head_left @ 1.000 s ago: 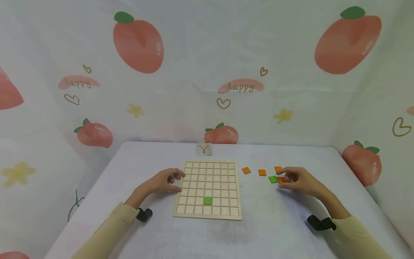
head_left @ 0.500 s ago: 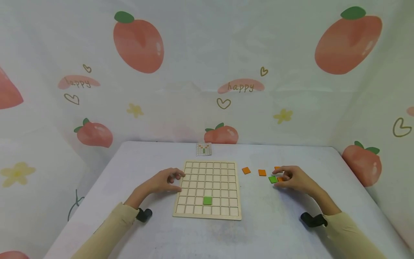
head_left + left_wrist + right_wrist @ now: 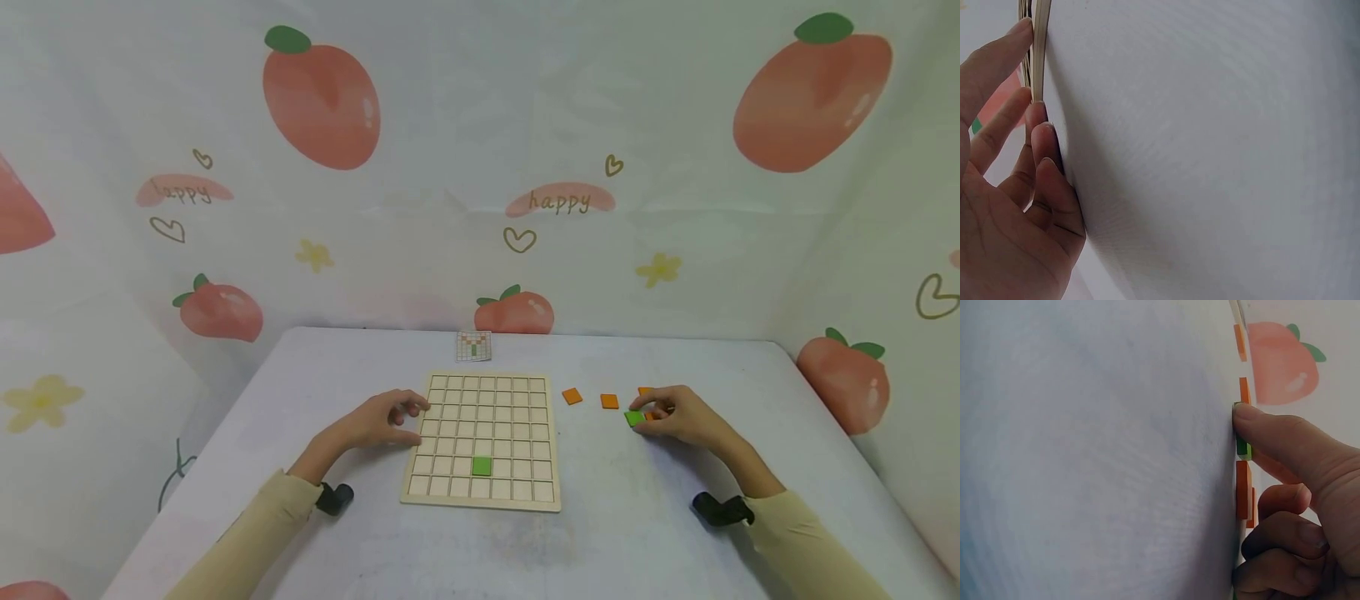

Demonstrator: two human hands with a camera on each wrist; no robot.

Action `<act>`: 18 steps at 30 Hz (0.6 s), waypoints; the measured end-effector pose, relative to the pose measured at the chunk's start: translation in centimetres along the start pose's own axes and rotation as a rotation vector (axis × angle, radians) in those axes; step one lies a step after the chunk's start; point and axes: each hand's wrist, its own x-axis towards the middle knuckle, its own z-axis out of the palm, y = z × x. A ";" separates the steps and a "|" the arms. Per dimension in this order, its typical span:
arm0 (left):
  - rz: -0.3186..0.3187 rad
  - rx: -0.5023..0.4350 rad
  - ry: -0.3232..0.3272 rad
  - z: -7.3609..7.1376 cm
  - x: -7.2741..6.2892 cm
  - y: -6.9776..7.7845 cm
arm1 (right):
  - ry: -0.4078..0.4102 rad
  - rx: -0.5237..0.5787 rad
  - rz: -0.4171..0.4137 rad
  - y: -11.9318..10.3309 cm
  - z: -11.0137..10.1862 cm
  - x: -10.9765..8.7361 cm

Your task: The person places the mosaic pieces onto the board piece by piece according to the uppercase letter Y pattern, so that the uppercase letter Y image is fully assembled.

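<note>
A pale wooden grid board [image 3: 480,502] lies on the table, a green square tile [image 3: 482,466] set in one cell near its front. Along the board's left edge rests my left hand [image 3: 375,421], thumb and fingertips spread and touching the side; the left wrist view shows the fingertips at that edge. To the right of the board, my right hand [image 3: 686,417] pinches another green tile [image 3: 633,419] between thumb and index finger, low over the table. In the right wrist view the thumb presses on this green tile [image 3: 1243,445] while the other fingers curl back.
Orange tiles lie around the right hand: one orange tile [image 3: 572,396] near the board, a second orange tile [image 3: 610,402] beside it, and others partly hidden under the fingers. A small printed pattern card [image 3: 473,347] sits behind the board. Patterned cloth [image 3: 420,250] hangs behind.
My right hand has moved left from the orange tiles to the green tile and taken hold of it, shifting it slightly. The left hand stays at the board's edge.
</note>
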 end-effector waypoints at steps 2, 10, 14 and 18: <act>-0.002 -0.003 -0.001 0.0 0.0 0.0 | 0.006 -0.004 0.004 -0.1 0.1 0.0; -0.007 -0.002 -0.001 0.0 0.0 0.1 | 0.034 0.015 0.019 -0.5 0.4 -0.1; -0.006 -0.001 0.000 0.0 0.0 0.2 | 0.060 0.036 0.005 -0.7 0.6 -0.1; -0.007 0.002 0.002 0.0 -0.1 0.1 | 0.076 0.047 -0.023 -0.9 0.8 -0.1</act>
